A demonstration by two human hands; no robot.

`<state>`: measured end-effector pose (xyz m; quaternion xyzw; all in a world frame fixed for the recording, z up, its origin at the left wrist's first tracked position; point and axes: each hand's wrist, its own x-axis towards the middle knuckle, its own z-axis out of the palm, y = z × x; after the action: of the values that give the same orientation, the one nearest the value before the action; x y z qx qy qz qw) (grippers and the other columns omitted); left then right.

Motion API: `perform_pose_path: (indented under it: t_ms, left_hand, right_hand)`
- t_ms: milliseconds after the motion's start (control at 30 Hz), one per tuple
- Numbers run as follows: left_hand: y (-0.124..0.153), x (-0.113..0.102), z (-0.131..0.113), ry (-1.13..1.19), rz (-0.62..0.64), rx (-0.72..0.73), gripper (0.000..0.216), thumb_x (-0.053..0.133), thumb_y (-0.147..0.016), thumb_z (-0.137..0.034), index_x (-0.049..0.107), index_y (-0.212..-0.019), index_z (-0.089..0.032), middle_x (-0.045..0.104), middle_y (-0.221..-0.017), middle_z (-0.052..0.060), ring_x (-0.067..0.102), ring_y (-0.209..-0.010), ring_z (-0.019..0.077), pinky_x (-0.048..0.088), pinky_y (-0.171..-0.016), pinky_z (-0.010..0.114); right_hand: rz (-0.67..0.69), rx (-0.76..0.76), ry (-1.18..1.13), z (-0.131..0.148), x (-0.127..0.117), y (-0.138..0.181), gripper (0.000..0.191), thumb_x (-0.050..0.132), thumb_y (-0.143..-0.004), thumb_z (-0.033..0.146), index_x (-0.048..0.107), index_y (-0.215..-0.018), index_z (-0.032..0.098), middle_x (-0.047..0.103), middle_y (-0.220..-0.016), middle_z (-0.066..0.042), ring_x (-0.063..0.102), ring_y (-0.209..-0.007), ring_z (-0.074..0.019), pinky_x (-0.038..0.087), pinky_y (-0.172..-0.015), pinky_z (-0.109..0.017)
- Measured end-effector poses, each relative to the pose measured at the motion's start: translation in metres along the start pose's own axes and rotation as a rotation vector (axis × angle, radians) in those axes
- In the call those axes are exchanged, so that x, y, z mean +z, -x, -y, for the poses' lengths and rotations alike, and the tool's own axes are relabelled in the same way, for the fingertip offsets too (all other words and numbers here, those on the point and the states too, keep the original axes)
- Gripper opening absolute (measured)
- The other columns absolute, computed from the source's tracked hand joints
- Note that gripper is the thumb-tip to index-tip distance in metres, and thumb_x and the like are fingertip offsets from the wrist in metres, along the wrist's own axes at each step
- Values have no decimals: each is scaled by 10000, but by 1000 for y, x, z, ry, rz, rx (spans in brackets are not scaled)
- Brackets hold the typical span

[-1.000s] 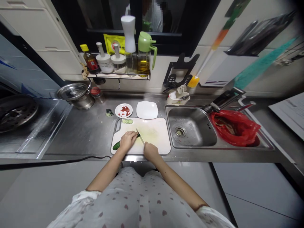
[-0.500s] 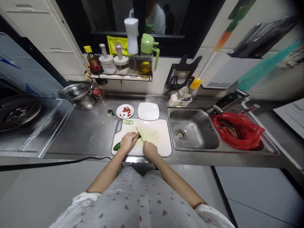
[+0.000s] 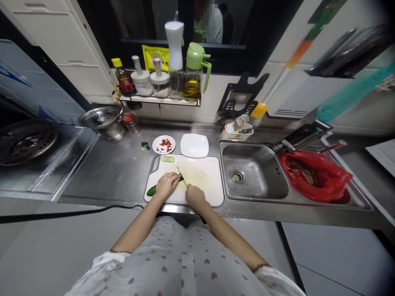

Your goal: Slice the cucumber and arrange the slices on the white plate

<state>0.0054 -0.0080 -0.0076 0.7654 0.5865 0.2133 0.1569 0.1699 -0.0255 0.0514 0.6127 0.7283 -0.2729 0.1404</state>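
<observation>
Hands both on the cutting board (image 3: pixel 205 174), close together. Left hand (image 3: pixel 166 185) is curled down over a cucumber (image 3: pixel 151 190), fingers bent and closed on it, probably to pin it so it can't roll; only the green end sticks out on the outer side of that hand. Right hand (image 3: pixel 195 196) is closed around the handle of a knife (image 3: pixel 179 170). The blade angles away from the body and sits right against the left fingertips, at the cucumber's hidden end. The handle itself is covered by the fist.

Just beyond the left hand, at the board's far edge, is a short row of cucumber slices (image 3: pixel 167 159), likely pushed there out of the blade's way. Further beyond are a small round plate (image 3: pixel 156 148) with red chopped bits and a square white plate (image 3: pixel 194 145), side by side and touching the board's far edge, in easy reach. A dark cucumber scrap (image 3: pixel 143 146) lies on the desk (image 3: pixel 117 172) just outside the round plate.

Outside the right hand is the sink (image 3: pixel 268 185), and past it a red bag (image 3: pixel 321 176). A black cable (image 3: pixel 77 211) runs along the desk front, outside the left arm.
</observation>
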Motion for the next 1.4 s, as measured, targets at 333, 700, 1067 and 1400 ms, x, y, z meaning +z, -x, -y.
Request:
perform_pose_path:
  t_ms: [333, 700, 1067, 1400]
  left_hand:
    - [0, 3, 2, -12, -6, 10, 273, 471, -952, -310, 699, -1094, -261, 693, -1053, 39, 599, -981, 176, 483, -872, 303]
    - [1, 0, 1, -19, 0, 3, 267, 480, -944, -308, 711, -1075, -273, 694, -1064, 39, 601, -975, 182, 488, -872, 312]
    - [0, 7, 8, -5, -12, 12, 263, 488, -940, -320, 710, -1071, -268, 705, -1044, 39, 616, -963, 186, 483, -869, 310]
    - [-2, -3, -3, -2, 12, -42, 269, 485, -937, -327, 716, -1055, -255, 715, -1049, 40, 629, -978, 200, 487, -860, 312]
  right_hand:
    - [-12, -7, -12, -2, 6, -2, 292, 373, -900, 94, 550, -1131, 123, 689, -1028, -166, 662, -1022, -238, 475, -815, -315]
    - [4, 7, -23, -2, 4, 4, 279, 381, -906, 112, 550, -1129, 120, 687, -1037, -170, 661, -1022, -246, 476, -807, -314]
    - [0, 33, -9, -14, 19, 26, 300, 378, -897, 111, 572, -1125, 114, 694, -1016, -178, 670, -1006, -263, 486, -794, -335]
    - [51, 43, 20, -32, 10, 52, 290, 392, -912, 149, 617, -1095, 141, 699, -1017, -165, 666, -990, -264, 466, -768, -331]
